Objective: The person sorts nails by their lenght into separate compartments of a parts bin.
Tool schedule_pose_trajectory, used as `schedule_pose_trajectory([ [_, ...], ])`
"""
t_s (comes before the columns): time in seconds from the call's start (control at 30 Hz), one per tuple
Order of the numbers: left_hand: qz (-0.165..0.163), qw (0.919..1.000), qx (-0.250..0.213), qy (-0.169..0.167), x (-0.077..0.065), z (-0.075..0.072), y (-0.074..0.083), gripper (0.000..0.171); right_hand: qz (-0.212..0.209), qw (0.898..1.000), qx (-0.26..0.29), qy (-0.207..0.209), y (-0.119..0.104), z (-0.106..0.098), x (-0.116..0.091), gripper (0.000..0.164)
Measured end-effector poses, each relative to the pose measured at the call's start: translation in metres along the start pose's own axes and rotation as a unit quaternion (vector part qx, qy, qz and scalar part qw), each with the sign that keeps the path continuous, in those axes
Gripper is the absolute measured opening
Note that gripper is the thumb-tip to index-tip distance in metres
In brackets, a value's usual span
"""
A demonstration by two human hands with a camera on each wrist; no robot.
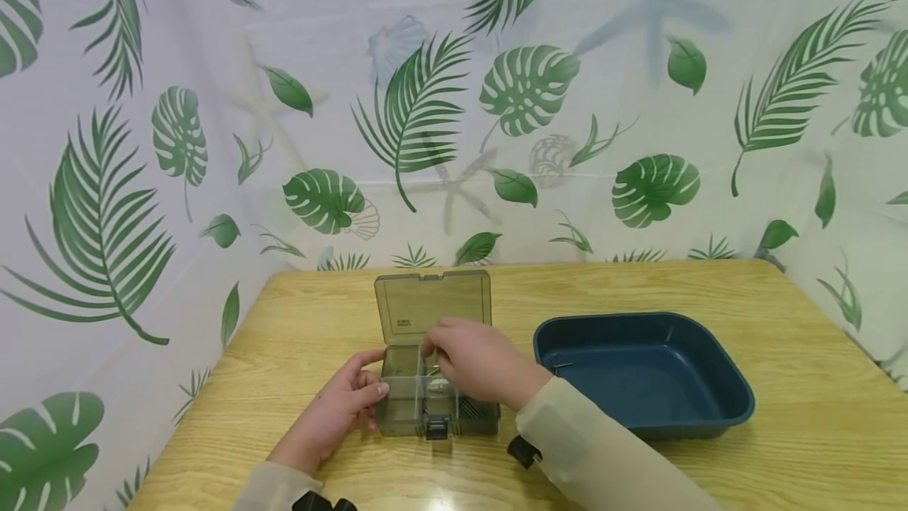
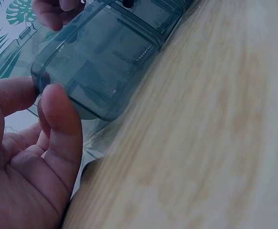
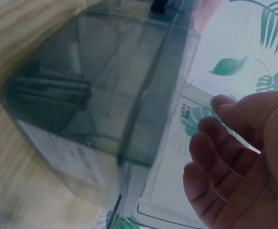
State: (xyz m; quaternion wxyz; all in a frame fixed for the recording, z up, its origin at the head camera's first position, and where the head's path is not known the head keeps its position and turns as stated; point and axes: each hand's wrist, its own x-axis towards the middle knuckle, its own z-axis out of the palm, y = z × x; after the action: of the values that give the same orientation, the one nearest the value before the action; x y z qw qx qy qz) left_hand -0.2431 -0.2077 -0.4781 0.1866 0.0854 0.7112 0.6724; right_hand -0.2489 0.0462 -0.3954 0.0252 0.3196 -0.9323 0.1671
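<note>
Midway: box (image 1: pixel 436 385) lid already up, left hand (image 1: pixel 340 408) pinching its left wall, right hand's (image 1: pixel 478 361) curled fingers inside, grasp unclear; tray (image 1: pixel 709 369) nearly bare.

I saw a smoky translucent compartment box (image 1: pixel 436 404) sitting flat on the wooden table, its hinged lid (image 1: pixel 433 306) standing open and upright at the back, black latch (image 1: pixel 436 426) at the front, dividers inside.
</note>
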Motion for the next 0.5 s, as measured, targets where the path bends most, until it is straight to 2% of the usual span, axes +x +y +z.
schedule_pose_trajectory([
  [0.23,0.002,1.0,0.006,-0.003,0.0,0.001,0.001,0.063,0.0,1.0,0.011,0.014,0.005,-0.007,-0.011,0.02],
  [0.5,0.0,1.0,0.006,0.002,-0.001,0.001,0.0,0.061,0.013,1.0,0.022,0.009,0.015,-0.015,-0.031,0.02],
])
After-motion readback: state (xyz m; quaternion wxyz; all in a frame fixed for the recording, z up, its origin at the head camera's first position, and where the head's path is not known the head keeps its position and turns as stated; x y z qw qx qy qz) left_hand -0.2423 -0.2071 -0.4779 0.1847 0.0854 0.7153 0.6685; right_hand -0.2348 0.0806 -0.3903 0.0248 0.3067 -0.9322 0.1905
